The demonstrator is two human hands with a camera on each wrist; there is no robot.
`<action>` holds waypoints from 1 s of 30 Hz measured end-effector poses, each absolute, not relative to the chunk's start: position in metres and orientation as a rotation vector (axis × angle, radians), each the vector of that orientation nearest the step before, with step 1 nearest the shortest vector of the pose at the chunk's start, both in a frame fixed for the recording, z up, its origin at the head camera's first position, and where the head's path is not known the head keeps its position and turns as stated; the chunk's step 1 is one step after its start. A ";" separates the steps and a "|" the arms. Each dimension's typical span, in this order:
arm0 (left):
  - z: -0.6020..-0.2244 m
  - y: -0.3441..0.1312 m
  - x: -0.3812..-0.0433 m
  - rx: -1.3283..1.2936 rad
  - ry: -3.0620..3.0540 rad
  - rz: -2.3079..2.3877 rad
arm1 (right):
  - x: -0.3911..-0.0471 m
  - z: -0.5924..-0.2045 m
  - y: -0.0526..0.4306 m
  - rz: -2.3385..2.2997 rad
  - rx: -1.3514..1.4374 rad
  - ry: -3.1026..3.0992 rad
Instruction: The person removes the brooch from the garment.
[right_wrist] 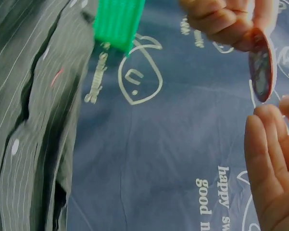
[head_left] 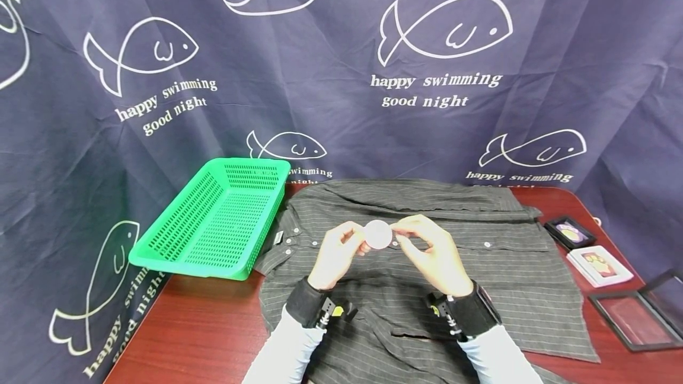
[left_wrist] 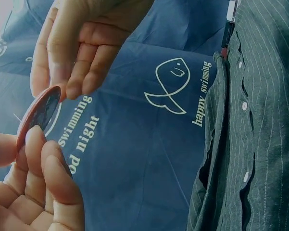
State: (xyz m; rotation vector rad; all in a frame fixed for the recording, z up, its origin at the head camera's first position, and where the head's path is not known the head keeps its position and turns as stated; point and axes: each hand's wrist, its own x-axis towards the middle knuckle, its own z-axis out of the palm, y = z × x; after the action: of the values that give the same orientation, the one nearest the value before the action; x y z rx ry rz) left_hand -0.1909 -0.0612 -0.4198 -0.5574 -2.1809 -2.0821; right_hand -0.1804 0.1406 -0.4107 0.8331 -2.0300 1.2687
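Observation:
In the head view, a small round disc [head_left: 378, 234] with a pale pinkish face is held up between both hands. The left wrist view shows the disc [left_wrist: 41, 113] nearly edge-on, with a reddish rim and a dark, patterned back. My left hand [head_left: 339, 252] pinches one edge between thumb and fingers. My right hand [head_left: 433, 255] has its fingertips at the opposite edge; in the right wrist view they sit just beyond the disc [right_wrist: 261, 65], thumb apart from the fingers. Below both hands lies a dark grey pinstriped shirt [head_left: 512, 277] with white buttons.
A green plastic basket [head_left: 210, 272] stands left on the reddish-brown table [head_left: 176, 325]. At the right are a small black case [head_left: 570, 233], a white box [head_left: 600, 266] with a paw picture, and an opened clear-lidded case [head_left: 632, 320]. A fish-print cloth [head_left: 320, 76] hangs behind.

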 end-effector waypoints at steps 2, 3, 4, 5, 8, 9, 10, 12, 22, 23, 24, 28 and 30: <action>-0.420 -0.061 -0.190 -0.596 -2.179 -2.037 | -0.178 -0.409 0.140 1.393 0.806 -1.991; -0.419 -0.061 -0.190 -0.615 -2.180 -2.012 | -0.177 -0.408 0.140 1.442 0.788 -1.978; -0.419 -0.061 -0.189 -0.635 -2.178 -1.994 | -0.175 -0.407 0.140 1.489 0.768 -1.969; -0.419 -0.060 -0.189 -0.653 -2.175 -1.978 | -0.174 -0.407 0.140 1.533 0.745 -1.969; -0.419 -0.059 -0.188 -0.685 -2.173 -1.938 | -0.171 -0.405 0.140 1.608 0.674 -2.020; -0.419 -0.058 -0.188 -0.688 -2.175 -1.922 | -0.170 -0.405 0.140 1.634 0.655 -2.050; -0.419 -0.057 -0.188 -0.690 -2.177 -1.909 | -0.169 -0.405 0.140 1.655 0.638 -2.085; -0.419 -0.057 -0.187 -0.695 -2.187 -1.869 | -0.168 -0.405 0.140 1.702 0.613 -2.154; -0.421 -0.055 -0.187 -0.754 -2.203 -1.795 | -0.165 -0.403 0.134 1.721 0.528 -2.274; -0.421 -0.056 -0.187 -0.760 -2.202 -1.793 | -0.165 -0.403 0.134 1.728 0.525 -2.269; -0.421 -0.056 -0.187 -0.765 -2.200 -1.792 | -0.165 -0.403 0.133 1.729 0.524 -2.264; -0.423 -0.056 -0.187 -0.803 -2.183 -1.795 | -0.165 -0.403 0.132 1.740 0.533 -2.242; -0.424 -0.056 -0.187 -0.818 -2.175 -1.797 | -0.166 -0.404 0.132 1.738 0.534 -2.236</action>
State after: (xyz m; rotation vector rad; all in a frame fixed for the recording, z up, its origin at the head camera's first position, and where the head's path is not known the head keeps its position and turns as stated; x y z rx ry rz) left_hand -0.1874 -0.0559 -0.4235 -0.8184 -2.1750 -1.7965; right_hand -0.1660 0.1315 -0.4040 0.5344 -2.2364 1.7384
